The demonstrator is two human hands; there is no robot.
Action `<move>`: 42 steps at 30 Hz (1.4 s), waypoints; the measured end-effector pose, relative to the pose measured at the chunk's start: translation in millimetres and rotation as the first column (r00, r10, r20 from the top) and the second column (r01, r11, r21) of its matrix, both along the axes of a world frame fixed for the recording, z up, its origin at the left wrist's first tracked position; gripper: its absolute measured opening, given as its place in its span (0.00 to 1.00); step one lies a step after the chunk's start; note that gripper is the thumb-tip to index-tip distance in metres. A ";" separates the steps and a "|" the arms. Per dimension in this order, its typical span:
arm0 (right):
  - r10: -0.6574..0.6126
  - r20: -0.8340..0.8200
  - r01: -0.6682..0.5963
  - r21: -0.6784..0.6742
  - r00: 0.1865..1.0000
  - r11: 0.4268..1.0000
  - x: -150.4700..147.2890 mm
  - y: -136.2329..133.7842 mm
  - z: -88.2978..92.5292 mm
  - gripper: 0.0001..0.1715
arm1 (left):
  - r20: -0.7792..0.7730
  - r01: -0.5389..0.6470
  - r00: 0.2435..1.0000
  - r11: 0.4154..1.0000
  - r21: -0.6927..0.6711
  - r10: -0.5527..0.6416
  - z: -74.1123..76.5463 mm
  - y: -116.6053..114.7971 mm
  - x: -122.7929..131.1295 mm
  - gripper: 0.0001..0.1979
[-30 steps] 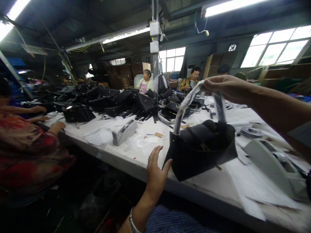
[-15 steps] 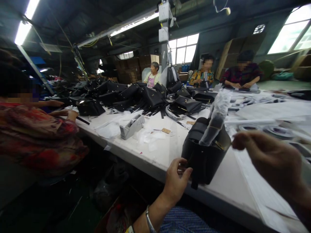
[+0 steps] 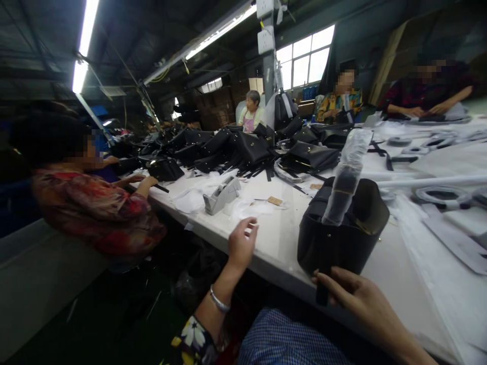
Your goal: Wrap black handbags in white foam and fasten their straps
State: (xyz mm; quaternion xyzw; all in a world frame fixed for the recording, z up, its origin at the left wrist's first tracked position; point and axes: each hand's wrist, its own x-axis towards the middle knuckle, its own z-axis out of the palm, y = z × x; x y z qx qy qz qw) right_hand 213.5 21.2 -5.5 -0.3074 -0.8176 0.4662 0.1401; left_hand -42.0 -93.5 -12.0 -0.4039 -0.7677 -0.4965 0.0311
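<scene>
A black bag (image 3: 335,248) stands upright at the table's near edge, its top gaping on the right. Clear wrap covers the handle (image 3: 344,177) that rises from it. My right hand (image 3: 353,294) is at the bag's lower front, its fingers closed at a short black strap (image 3: 322,294) that hangs over the edge. Left of the bag and apart from it, my left hand (image 3: 242,243) is raised by the edge with its fingers pinched; a small whitish bit shows at the fingertips, too small to name.
A grey tape dispenser (image 3: 222,195) sits beyond my left hand, near a brown tag (image 3: 274,201). Many black bags (image 3: 251,149) are heaped behind. Wrapped rings (image 3: 443,195) and white sheets lie at right. A person in red (image 3: 95,218) sits at left; others are across the table.
My left hand has left the bag and moved left. My right hand has come from the bag's right side to its lower front. The bag's top gapes wider, and the view has shifted.
</scene>
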 end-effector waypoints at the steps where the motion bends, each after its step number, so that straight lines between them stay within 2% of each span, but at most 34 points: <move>1: 0.008 -0.001 -0.008 -0.015 1.000 1.000 1.1 1.6 -1.2 0.31 | -0.036 -0.077 0.996 0.997 -0.005 0.076 0.1 -5.7 -24.2 0.14; 3: 0.015 -0.008 -0.015 -0.036 1.000 0.999 2.5 4.0 -4.9 0.32 | -0.112 -0.152 0.983 0.988 -0.030 0.148 0.2 -16.9 -67.4 0.19; 5: 0.020 -0.020 -0.021 -0.050 1.000 0.999 2.9 5.3 -8.6 0.32 | -0.177 -0.129 0.978 0.988 -0.085 0.112 1.3 -25.1 -98.8 0.23; 8: 0.025 -0.028 -0.026 -0.046 0.999 0.999 2.6 5.7 -10.6 0.31 | -0.228 0.031 0.971 0.980 -0.196 -0.076 7.5 -27.8 -124.7 0.22; 10: 0.024 -0.038 -0.025 -0.041 0.999 0.999 2.7 5.5 -10.2 0.30 | -0.226 0.142 0.953 0.958 -0.251 -0.200 14.6 -24.8 -134.4 0.16; 12: 0.022 -0.055 -0.025 -0.040 0.998 0.999 3.0 5.1 -9.8 0.29 | -0.207 0.206 0.942 0.944 -0.259 -0.263 22.7 -20.3 -142.2 0.09; 14: 0.022 -0.072 -0.025 -0.043 0.997 0.999 3.1 4.5 -10.2 0.29 | -0.180 0.217 0.950 0.954 -0.208 -0.256 31.0 -15.5 -148.8 0.07; 17: 0.025 -0.090 -0.029 -0.048 0.996 0.998 2.3 3.6 -10.3 0.28 | -0.112 0.164 0.979 0.985 -0.046 -0.168 43.4 -8.0 -153.3 0.03; 19: 0.031 -0.095 -0.035 -0.045 0.995 0.998 1.3 3.1 -9.3 0.28 | -0.022 0.123 0.992 0.991 0.060 -0.122 51.6 -3.1 -150.6 0.07; 22: 0.044 -0.088 -0.048 -0.036 0.995 0.998 0.0 2.5 -7.5 0.29 | 0.168 0.116 0.976 0.983 0.145 -0.140 62.6 2.1 -136.8 0.17; 27: 0.065 -0.105 -0.073 -0.074 0.992 0.995 0.2 1.2 -9.7 0.31 | 0.437 0.191 0.863 0.964 0.184 -0.255 69.0 0.4 -93.8 0.25; 33: 0.060 -0.216 -0.096 -0.160 0.975 0.982 -0.4 -1.0 -7.8 0.26 | 0.570 0.284 0.755 0.945 0.161 -0.324 50.0 -7.1 -24.8 0.19; 38: 0.094 -0.352 -0.141 -0.109 0.931 0.984 -6.4 -9.2 3.3 0.19 | 0.634 0.371 0.684 0.920 0.124 -0.361 32.2 -7.3 35.0 0.15; 42: 0.113 -0.365 -0.160 -0.101 0.924 0.982 -9.2 -11.8 5.5 0.19 | 0.680 0.445 0.615 0.888 0.120 -0.400 27.3 -6.5 63.0 0.15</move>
